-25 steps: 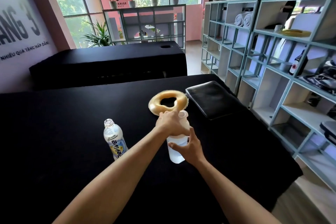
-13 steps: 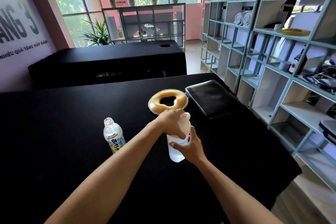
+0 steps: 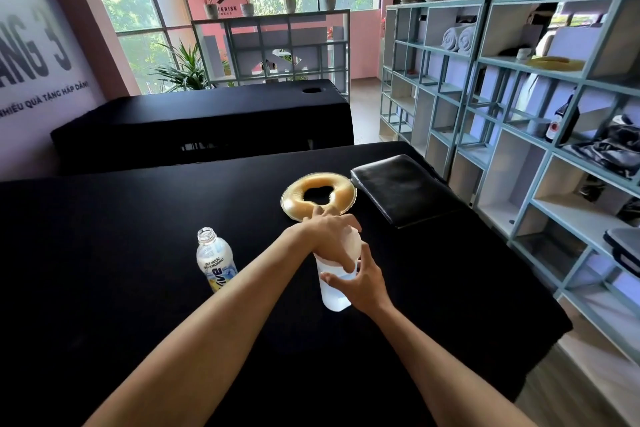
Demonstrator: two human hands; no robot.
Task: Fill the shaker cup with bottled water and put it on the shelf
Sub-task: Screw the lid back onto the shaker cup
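The shaker cup [image 3: 334,288] stands on the near table [image 3: 104,253], right hand [image 3: 360,282] gripping its body, left hand [image 3: 334,241] clasping the lid [image 3: 351,243]; I'd twist firmly while bracing the base.

The left grip [image 3: 329,239] hides the shaker cup [image 3: 334,291] lid; both arms run off-frame

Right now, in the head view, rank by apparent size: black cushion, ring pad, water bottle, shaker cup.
1. black cushion
2. ring pad
3. shaker cup and water bottle: alike; hands cover part of the cup, so no ranking.
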